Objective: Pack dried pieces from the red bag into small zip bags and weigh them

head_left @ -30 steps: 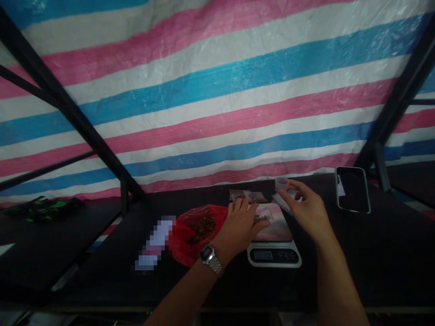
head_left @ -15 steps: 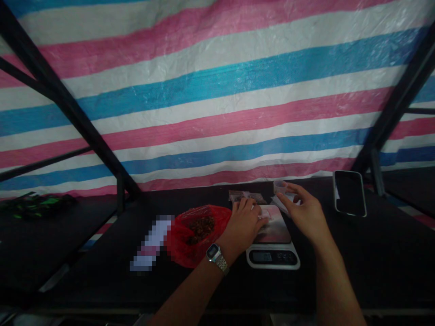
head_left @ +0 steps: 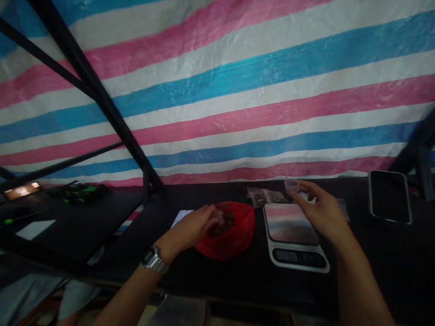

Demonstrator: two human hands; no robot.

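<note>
My left hand (head_left: 199,222), wearing a metal watch (head_left: 154,259), is at the left side of an open red plastic bag (head_left: 243,231). Its fingers are closed on a small clear plastic bag (head_left: 220,218), partly hidden by them. Small brown pieces (head_left: 227,225) lie inside the red bag. My right hand (head_left: 317,206) pinches a small translucent cup (head_left: 291,185) above the back right of a digital kitchen scale (head_left: 292,224). Nothing rests on the scale's shiny plate.
Small filled clear bags (head_left: 267,196) lie behind the scale. A phone-like device with a dark screen (head_left: 389,197) sits at the right, and a phone (head_left: 181,218) is partly behind my left hand. Black frame bars (head_left: 112,117) stand before the striped sheet (head_left: 238,113).
My left hand has moved left from the scale to the red bag, taking the small clear bag along. My right hand still holds the cup. The view has turned left.
</note>
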